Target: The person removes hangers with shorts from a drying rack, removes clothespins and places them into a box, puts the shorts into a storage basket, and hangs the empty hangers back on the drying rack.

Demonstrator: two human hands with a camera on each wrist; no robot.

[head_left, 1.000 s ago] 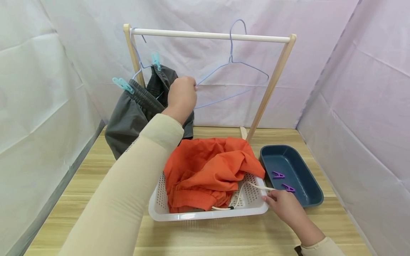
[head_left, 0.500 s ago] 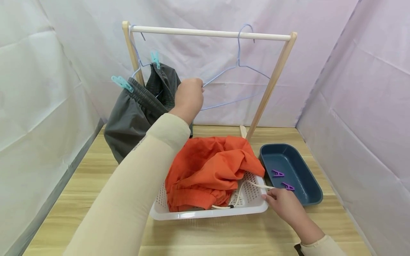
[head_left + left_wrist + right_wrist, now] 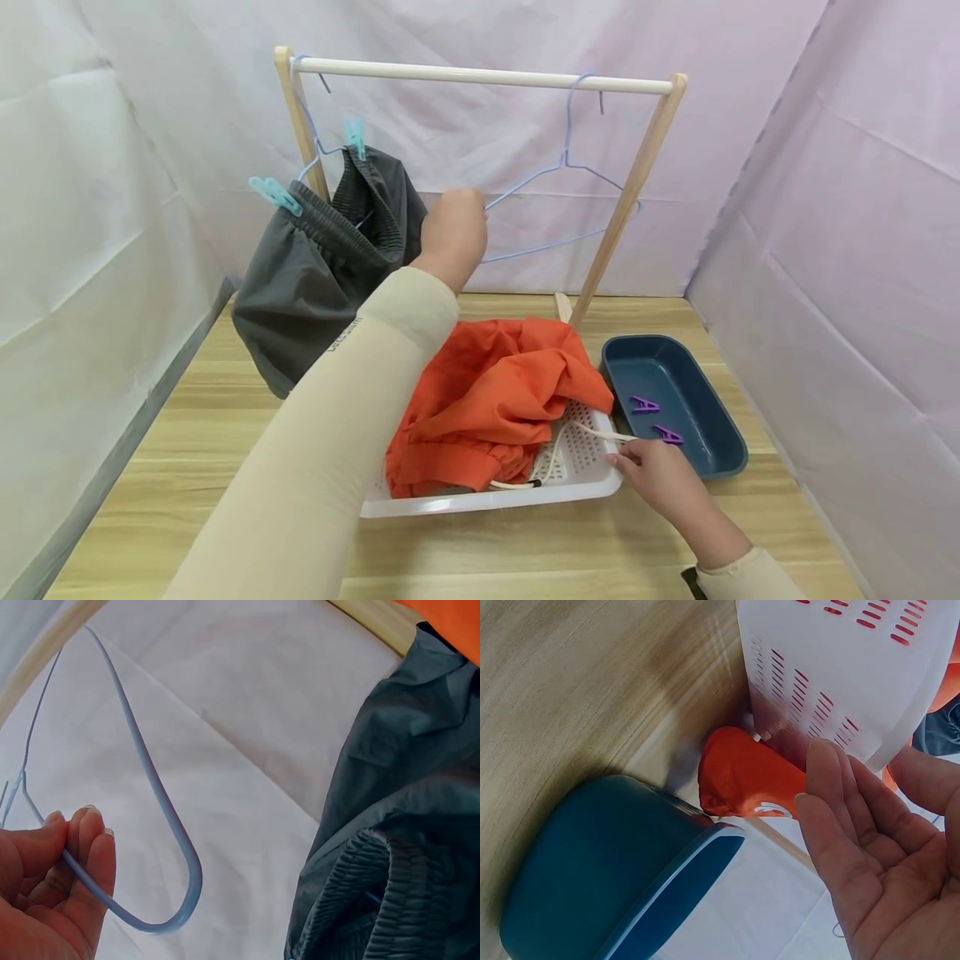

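Note:
In the head view my left hand pinches the left end of a light blue wire hanger, whose hook is over the white bar. The left wrist view shows the hanger's bent corner beyond my fingers. Dark grey elastic-waist shorts hang at the left, held by light blue clothespins. My right hand holds the right front corner of a white perforated basket, thumb at its rim. Crumpled orange clothing with a white drawstring lies in it.
A dark blue tray sits right of the basket with two purple clothespins inside. The rack's wooden leg slants down behind the basket. White cloth walls enclose the wooden tabletop.
The hanger has slid right along the bar, its right end now behind the rack's right leg. My left hand moved right with it. My right hand stays at the basket corner.

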